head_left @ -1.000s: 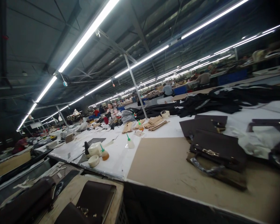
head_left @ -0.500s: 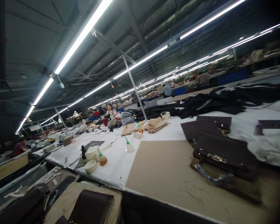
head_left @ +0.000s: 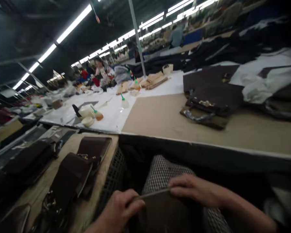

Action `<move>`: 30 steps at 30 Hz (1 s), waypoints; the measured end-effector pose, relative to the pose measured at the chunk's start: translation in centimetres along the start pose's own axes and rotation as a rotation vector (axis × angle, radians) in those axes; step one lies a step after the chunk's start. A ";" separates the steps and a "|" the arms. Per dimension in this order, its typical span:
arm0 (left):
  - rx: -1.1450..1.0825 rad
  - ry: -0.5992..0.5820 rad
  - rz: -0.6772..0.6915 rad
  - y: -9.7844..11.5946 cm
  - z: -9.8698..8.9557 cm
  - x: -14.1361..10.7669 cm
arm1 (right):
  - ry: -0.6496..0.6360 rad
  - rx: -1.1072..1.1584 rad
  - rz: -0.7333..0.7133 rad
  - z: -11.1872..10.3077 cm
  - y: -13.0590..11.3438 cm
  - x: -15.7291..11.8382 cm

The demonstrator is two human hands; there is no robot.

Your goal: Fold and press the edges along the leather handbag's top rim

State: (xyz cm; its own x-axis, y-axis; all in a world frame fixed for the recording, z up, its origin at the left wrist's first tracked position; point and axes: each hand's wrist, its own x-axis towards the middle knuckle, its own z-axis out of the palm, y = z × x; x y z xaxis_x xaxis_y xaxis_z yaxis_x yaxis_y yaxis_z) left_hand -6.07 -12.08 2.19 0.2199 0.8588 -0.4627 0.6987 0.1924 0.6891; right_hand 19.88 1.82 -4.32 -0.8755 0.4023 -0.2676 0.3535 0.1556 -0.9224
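Low in the head view, my left hand (head_left: 118,208) and my right hand (head_left: 196,189) both grip the top edge of a flat dark brown leather panel (head_left: 165,212) held over my lap. Checked trousers (head_left: 160,173) show just behind it. The left thumb lies along the panel's edge; the right fingers curl over it. The panel's lower part runs out of the frame.
Ahead lies a long worktable with a tan board (head_left: 165,116), dark brown bag parts (head_left: 215,95), glue bottles (head_left: 97,114) and black fabric. More brown leather pieces (head_left: 70,174) sit on a side table to my left. Other workers sit far back.
The view has tipped down from the ceiling lights to my lap. Both hands and the leather panel have come into view; the table now sits higher in the frame.
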 end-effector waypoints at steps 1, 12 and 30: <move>-0.031 0.038 -0.034 -0.7 0.5 0.0 | -0.049 0.061 -0.030 0.2 0.5 0.2; 0.083 0.255 0.041 -1.3 2.3 -2.8 | -0.051 0.010 -0.140 1.9 -1.2 -1.2; 0.120 0.435 0.145 1.1 3.9 -3.5 | 0.131 -0.484 -0.214 3.9 -4.9 -1.9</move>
State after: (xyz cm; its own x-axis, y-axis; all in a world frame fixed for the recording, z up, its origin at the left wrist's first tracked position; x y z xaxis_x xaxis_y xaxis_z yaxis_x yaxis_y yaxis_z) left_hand -3.40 -16.75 2.35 0.0330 0.9968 -0.0722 0.7615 0.0217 0.6478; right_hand 18.56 -3.21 -0.32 -0.9070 0.4206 -0.0225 0.3105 0.6315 -0.7105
